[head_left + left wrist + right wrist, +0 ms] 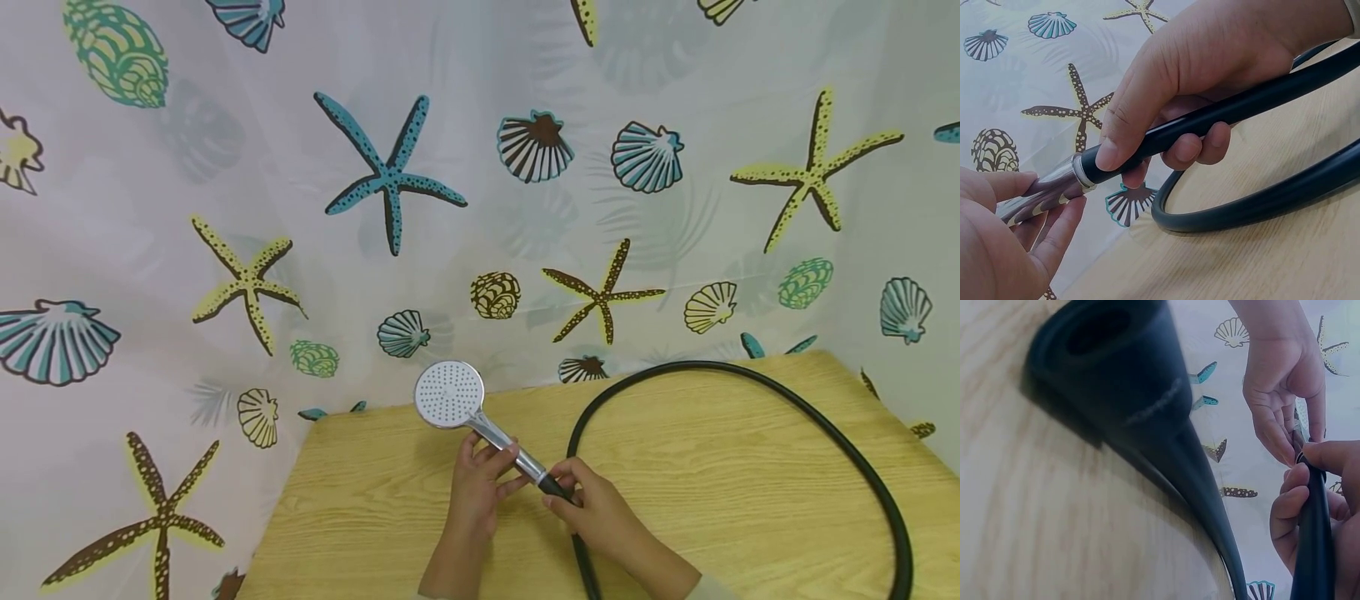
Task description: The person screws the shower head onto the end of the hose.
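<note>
A chrome shower head (448, 394) with a round white nozzle face is held above the table, its face turned toward me. My left hand (474, 492) holds its metal handle (1054, 187) between thumb and fingers. Around the end of a black hose (1210, 122), right at the base of that handle, curl the fingers of my right hand (600, 508). The hose end meets the silver collar (1083, 172) of the handle; how far it is fitted there is hidden. Close to the right wrist camera is a wide, hollow black end piece (1116, 375) of a hose.
A light wood-grain table (360, 500) lies beneath both hands. The hose loops across its right side and runs off the near edge. Behind and beside the table hangs a white curtain (480, 225) printed with starfish and shells.
</note>
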Available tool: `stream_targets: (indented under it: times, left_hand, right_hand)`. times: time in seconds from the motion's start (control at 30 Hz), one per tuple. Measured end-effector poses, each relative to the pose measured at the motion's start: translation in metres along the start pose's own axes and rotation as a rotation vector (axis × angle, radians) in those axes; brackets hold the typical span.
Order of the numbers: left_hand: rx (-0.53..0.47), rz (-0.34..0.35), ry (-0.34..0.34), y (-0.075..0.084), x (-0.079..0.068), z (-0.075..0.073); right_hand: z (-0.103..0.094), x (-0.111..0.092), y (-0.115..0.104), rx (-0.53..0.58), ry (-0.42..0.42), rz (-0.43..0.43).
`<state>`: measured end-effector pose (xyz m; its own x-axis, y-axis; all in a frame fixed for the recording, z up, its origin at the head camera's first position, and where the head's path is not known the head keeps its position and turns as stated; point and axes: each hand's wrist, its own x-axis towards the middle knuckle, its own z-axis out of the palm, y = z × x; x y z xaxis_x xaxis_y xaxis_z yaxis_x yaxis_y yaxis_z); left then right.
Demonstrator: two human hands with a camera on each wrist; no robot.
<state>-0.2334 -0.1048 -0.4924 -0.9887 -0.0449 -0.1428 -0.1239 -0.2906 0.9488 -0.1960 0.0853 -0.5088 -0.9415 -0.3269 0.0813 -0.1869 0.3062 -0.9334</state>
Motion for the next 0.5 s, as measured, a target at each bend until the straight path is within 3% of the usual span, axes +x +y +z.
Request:
stream_targets:
  times: [0.5]
  left_hand:
    - [-0.004, 0.006, 0.002, 0.0010, -0.0002, 0.0014]
  right_hand:
    - [-0.0017, 0.0001, -0.0032, 0.008, 0.003, 0.012]
